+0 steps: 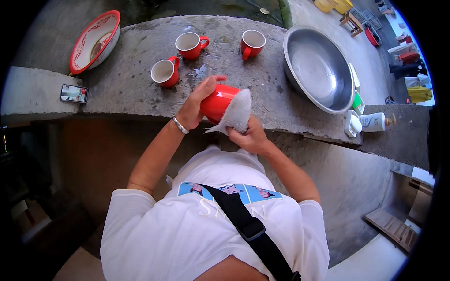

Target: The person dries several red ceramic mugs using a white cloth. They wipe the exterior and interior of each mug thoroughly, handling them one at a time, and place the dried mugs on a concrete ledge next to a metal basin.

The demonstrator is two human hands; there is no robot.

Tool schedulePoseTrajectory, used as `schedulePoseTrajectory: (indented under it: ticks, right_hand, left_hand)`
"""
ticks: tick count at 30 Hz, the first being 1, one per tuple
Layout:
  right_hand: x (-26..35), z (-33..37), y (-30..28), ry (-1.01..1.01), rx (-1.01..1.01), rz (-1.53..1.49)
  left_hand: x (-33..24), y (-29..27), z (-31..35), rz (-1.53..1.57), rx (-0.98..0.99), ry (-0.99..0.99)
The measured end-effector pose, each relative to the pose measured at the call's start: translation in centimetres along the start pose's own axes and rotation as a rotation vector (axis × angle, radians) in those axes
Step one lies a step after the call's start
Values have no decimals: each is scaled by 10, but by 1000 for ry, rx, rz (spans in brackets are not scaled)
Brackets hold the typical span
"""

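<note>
My left hand [193,104] grips a red mug [216,104] from its left side, fingers over the top. The mug is tipped over, just above the near edge of the concrete slab [262,89]. A greyish-white cloth [238,112] is bunched in my right hand [253,136] and covers the mug's right end, so its opening and handle are hidden. Beyond my hands stand three more red mugs with pale insides: one at the left [172,78], one behind it [191,54], and one farther right [255,50]. All three are upright.
A large metal basin [293,49] sits right of the mugs. Beside it are a white bottle [373,122], a white dish [349,127] and a green item [357,101]. A red-rimmed enamel basin [75,58] leans at far left, near a phone [73,93]. A wooden stool [351,22] stands beyond.
</note>
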State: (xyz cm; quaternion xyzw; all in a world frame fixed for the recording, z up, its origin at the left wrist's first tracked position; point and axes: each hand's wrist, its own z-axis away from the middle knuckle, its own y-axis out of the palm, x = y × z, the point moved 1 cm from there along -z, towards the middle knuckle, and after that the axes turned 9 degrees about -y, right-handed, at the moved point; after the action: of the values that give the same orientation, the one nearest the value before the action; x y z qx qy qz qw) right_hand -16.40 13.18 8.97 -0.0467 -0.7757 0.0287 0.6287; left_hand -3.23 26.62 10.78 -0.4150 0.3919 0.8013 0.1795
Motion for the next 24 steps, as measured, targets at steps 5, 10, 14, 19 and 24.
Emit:
schedulePoseTrajectory:
  ticks: [5, 10, 14, 19, 24]
  right_hand:
    - [23, -16, 2, 214, -320, -772]
    - [18, -18, -24, 99, 176, -41]
    - [25, -25, -36, -269, 119, 504]
    - [39, -14, -45, 106, -378, 372]
    - [55, -15, -32, 259, -158, -10]
  left_hand:
    - [9, 0, -1, -123, 83, 314]
    - [-4, 4, 4, 145, 102, 119]
    - [7, -9, -3, 363, 9, 79]
    - [9, -22, 2, 414, -8, 60]
    - [6, -6, 6, 160, -77, 65]
